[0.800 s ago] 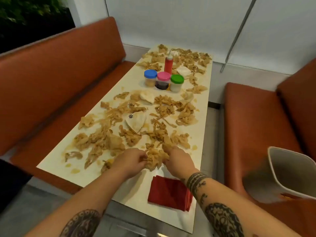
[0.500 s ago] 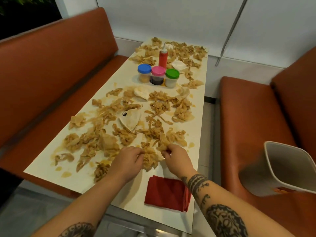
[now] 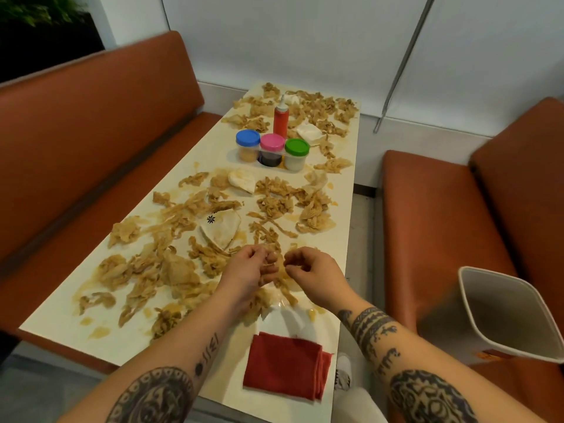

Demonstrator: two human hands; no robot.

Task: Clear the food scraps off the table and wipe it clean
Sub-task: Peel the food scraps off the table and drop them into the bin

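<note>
Together, the left hand [image 3: 248,270] and right hand [image 3: 311,270] pinch soggy noodle scraps [image 3: 274,264] above the table [image 3: 122,337], likely gathering them for the bin [image 3: 512,312].

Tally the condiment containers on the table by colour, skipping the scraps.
Blue-lidded jar: 1
Pink-lidded jar: 1
Green-lidded jar: 1
Red squeeze bottle: 1
Total: 4

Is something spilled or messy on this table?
Yes. Brown, wet-looking food scraps are strewn over almost the whole table, with crumpled white napkins among them. Only the folded red cloth and the three lidded jars look tidy. The left hand and right hand each pinch some scraps.
</note>
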